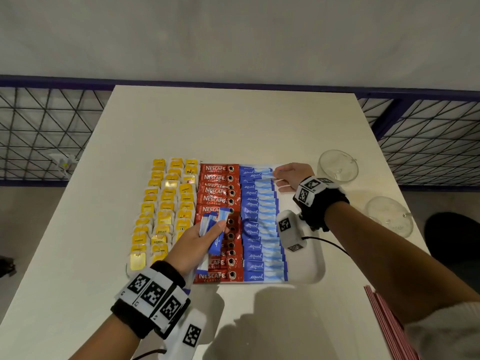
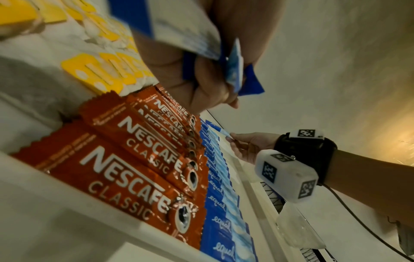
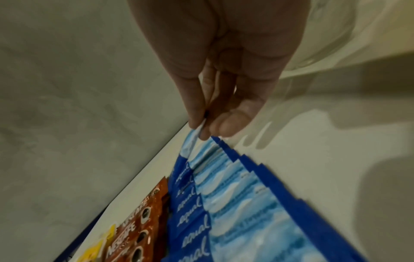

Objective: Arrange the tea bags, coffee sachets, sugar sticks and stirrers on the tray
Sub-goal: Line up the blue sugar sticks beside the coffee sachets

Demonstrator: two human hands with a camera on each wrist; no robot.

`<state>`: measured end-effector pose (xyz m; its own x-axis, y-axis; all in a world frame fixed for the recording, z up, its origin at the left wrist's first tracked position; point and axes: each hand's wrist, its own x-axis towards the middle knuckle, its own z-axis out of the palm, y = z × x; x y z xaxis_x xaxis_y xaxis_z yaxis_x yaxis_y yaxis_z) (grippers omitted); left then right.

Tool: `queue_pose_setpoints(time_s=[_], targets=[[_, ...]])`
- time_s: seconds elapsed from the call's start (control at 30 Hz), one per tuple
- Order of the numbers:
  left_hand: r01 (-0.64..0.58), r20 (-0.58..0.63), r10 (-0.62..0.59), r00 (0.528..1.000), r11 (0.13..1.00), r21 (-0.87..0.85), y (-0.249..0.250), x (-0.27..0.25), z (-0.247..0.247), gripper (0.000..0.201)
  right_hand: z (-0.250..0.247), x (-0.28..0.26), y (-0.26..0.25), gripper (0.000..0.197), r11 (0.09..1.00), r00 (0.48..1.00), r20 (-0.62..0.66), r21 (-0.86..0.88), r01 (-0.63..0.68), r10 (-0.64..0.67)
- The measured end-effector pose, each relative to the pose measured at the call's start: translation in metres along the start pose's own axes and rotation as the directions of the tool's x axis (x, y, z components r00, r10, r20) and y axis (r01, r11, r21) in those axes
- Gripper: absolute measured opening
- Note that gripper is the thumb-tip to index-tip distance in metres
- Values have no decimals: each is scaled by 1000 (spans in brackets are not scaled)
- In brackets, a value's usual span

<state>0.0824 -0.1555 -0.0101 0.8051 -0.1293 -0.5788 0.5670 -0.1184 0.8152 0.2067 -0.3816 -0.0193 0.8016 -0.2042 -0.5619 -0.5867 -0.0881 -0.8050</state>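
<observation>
**Sugar column, far end: placing one stick**

We have three columns on the tray (image 1: 315, 271), running from the near edge of the surface (image 1: 233, 120) toward its far edge: tea bags (image 1: 162, 211) on the left, coffee sachets (image 1: 220, 276) in the middle, sugar sticks (image 1: 259, 229) on the right. Each stick lies crosswise, long axis left to right, overlapping its neighbour.

Our right hand (image 1: 292, 175) is at the far end of the sugar column. Thumb and forefinger pinch the right-hand end of a single stick (image 1: 265, 175); the stick reaches leftward from the fingers, parallel to the row under it. We cannot tell whether it already touches the row.

Our left hand (image 1: 200, 242) hovers over the coffee column, fingers curled round a small bundle of spare sticks (image 1: 215, 224), well apart from the placing point.

Judgement: the right hand is the nearer one and does the laying. The move turns on keeping the stick's axis crosswise and its ends level with the column.

Stirrers: a pink stack (image 1: 384, 320) at the near right edge may be these; not yet on the tray.
</observation>
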Motion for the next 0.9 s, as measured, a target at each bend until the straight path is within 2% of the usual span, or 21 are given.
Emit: queue_pose_setpoints(time_s=[0.23,0.33,0.57,0.7,0.77,0.8,0.83,0.9], targets=[[4,-5,-5,1000,1000,-27,-5,6,-3,21,8,19,2,6,976,1000,7,-216,31,-31],[0,4,0,1000,1000,-16,-7,7,-4,24,11,26,6,21,972,999,-8,-233,34,-37],[8,-21,-8,1000,1000,-22,-6,7,-3,25,10,40,8,26,948,996,-89,-318,1,-31],[-4,4,4,1000,999,-51,-2,3,-3,24,7,26,3,24,905,988,-95,-419,74,-125],[-25,9,25,1000,999,-29,0,4,-2,24,9,3,-3,18,885,987,8,-442,148,-161],[-35,5,35,999,999,-9,0,4,-1,23,11,-13,-6,16,883,983,107,-432,183,-151],[-48,1,48,999,999,8,1,3,0,23,14,-30,-8,14,881,965,229,-420,217,-129],[-61,10,61,998,997,47,1,2,2,23,19,-62,-8,12,870,887,459,-413,270,-57]])
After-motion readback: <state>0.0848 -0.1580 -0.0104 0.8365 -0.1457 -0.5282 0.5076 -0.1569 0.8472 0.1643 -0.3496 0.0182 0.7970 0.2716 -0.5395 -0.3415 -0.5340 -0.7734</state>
